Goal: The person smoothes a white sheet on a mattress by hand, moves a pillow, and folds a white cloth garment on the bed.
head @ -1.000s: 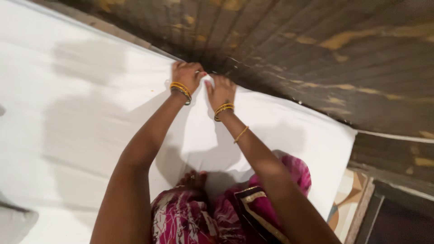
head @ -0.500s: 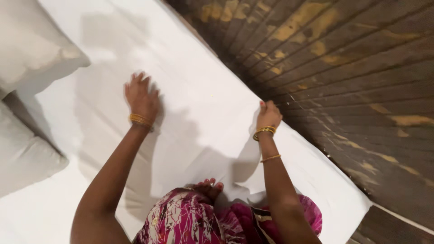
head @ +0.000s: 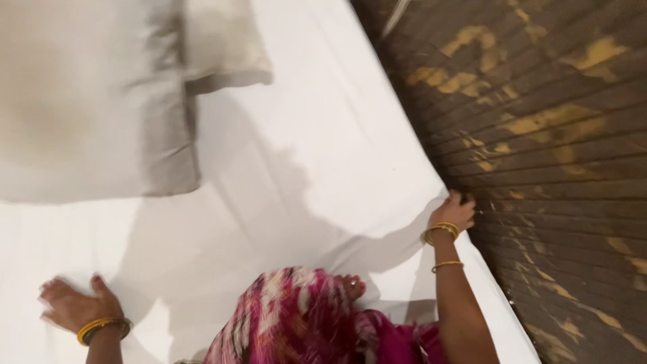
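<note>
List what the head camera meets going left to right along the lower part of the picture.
Left hand spread flat on the white bed sheet → pink patterned garment over the knees → right hand gripping the sheet's edge → worn dark wooden plank wall.

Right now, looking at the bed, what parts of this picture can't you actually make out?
Head view only:
- Right hand fingertips: tucked over the sheet edge by the wooden wall, so its grip is hidden.
- Left hand: motion-blurred; contact with the sheet is unclear.
- Pillows: blurred, cut off by the top and left edges.
- Foot: mostly covered by pink cloth.
</note>
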